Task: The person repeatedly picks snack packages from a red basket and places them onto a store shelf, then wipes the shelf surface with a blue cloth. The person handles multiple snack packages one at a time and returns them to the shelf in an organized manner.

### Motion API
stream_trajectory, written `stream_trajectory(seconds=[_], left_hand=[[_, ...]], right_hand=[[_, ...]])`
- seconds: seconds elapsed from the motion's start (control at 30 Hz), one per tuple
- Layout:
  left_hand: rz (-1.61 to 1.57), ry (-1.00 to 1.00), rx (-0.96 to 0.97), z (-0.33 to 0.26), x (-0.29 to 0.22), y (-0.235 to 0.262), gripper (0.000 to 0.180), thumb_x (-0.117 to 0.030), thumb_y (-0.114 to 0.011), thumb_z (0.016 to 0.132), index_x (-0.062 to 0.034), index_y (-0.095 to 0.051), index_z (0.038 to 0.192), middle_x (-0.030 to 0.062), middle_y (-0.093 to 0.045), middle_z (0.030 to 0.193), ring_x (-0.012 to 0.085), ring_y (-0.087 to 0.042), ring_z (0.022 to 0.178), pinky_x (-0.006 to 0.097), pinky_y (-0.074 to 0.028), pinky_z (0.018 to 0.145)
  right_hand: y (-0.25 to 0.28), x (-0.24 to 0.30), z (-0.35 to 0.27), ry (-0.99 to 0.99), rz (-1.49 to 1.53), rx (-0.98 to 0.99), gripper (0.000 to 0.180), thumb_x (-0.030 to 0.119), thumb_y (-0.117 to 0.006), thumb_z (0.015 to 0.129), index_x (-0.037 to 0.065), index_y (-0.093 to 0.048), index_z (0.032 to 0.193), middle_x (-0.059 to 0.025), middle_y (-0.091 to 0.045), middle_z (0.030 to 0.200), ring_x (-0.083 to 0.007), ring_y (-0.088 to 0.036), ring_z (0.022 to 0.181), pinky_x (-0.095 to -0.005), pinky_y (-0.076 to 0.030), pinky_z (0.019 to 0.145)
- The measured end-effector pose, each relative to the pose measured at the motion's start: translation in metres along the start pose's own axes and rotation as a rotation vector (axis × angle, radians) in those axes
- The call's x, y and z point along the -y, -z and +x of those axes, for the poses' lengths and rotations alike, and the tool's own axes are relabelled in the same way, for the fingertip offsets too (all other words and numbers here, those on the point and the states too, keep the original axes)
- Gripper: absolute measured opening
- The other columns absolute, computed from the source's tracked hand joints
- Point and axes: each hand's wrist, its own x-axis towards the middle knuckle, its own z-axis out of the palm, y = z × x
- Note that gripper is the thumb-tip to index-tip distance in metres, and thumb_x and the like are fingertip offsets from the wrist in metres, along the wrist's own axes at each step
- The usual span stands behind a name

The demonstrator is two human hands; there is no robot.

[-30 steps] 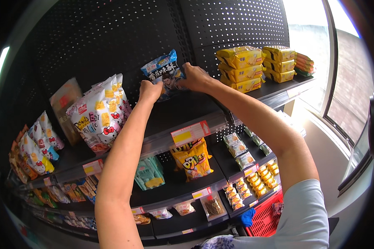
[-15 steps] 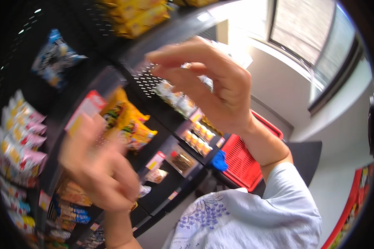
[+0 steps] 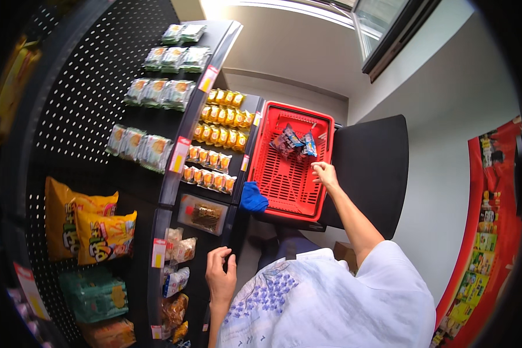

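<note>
My right hand (image 3: 325, 175) hangs over the right side of a red shopping basket (image 3: 284, 202), its fingers loosely bent and apart with nothing seen in them. In the basket, a blue-topped snack packet (image 3: 309, 145) and a darker purple and blue one (image 3: 286, 141) lie close together, just beyond that hand. My left hand (image 3: 221, 272) is lower down beside the shelf edge, thumb away from the half-curled fingers, and it holds nothing. Closest to it are small bagged snacks (image 3: 184, 250) on the lower shelf.
The basket rests beside a black seat (image 3: 368, 174). A blue cloth-like thing (image 3: 253, 198) sits at its near left corner. On the left, black shelves carry yellow snack bags (image 3: 106, 235), green packets (image 3: 87, 294) and rows of small wrapped cakes (image 3: 220, 136). A red display (image 3: 487, 232) stands far right.
Both hands have come down from in front of the shelves, the right to the basket and the left to the shelf edge. The view has turned toward the basket.
</note>
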Motion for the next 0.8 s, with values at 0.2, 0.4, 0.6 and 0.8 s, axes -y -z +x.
stream_trajectory(seconds=[0.2, 0.4, 0.6, 0.8], left_hand=[[0.023, 0.076, 0.168, 0.005, 0.017, -0.023, 0.018, -0.006, -0.067, 0.093, -0.0003, -0.065, 0.110, 0.0143, -0.065, 0.111, 0.0272, -0.066, 0.094, 0.034, -0.054, 0.079], [0.032, 0.204, 0.229, 0.005, 0.046, -0.042, 0.016, -0.006, -0.066, 0.094, 0.0009, -0.066, 0.108, 0.0156, -0.066, 0.100, 0.0277, -0.068, 0.086, 0.034, -0.056, 0.074], [0.033, 0.366, 0.249, -0.002, 0.066, -0.059, 0.016, -0.005, -0.064, 0.094, 0.0022, -0.068, 0.108, 0.0158, -0.068, 0.099, 0.0245, -0.069, 0.083, 0.033, -0.056, 0.074], [0.009, 0.460, 0.208, -0.003, 0.076, -0.064, 0.013, -0.006, -0.064, 0.096, 0.0021, -0.069, 0.106, 0.0126, -0.071, 0.100, 0.0193, -0.071, 0.087, 0.029, -0.056, 0.075]], right_hand=[[-0.024, -0.037, 0.038, 0.007, -0.127, 0.001, 0.040, 0.017, -0.062, 0.095, 0.004, -0.062, 0.133, -0.0078, -0.070, 0.107, -0.0149, -0.069, 0.084, -0.0322, -0.063, 0.063], [-0.039, -0.051, 0.125, 0.184, -0.392, -0.027, 0.049, 0.020, -0.063, 0.095, 0.000, -0.055, 0.140, -0.0127, -0.057, 0.139, -0.0198, -0.070, 0.092, -0.0311, -0.062, 0.064], [-0.060, -0.029, 0.183, 0.146, -0.500, -0.032, 0.055, 0.020, -0.067, 0.091, -0.003, -0.055, 0.139, -0.0164, -0.042, 0.156, -0.0202, -0.072, 0.077, -0.0339, -0.060, 0.063], [-0.066, -0.033, 0.210, -0.096, -0.409, 0.089, 0.037, 0.019, -0.066, 0.094, -0.001, -0.065, 0.126, -0.0036, -0.063, 0.066, -0.0132, -0.061, 0.056, -0.0312, -0.050, 0.050]])
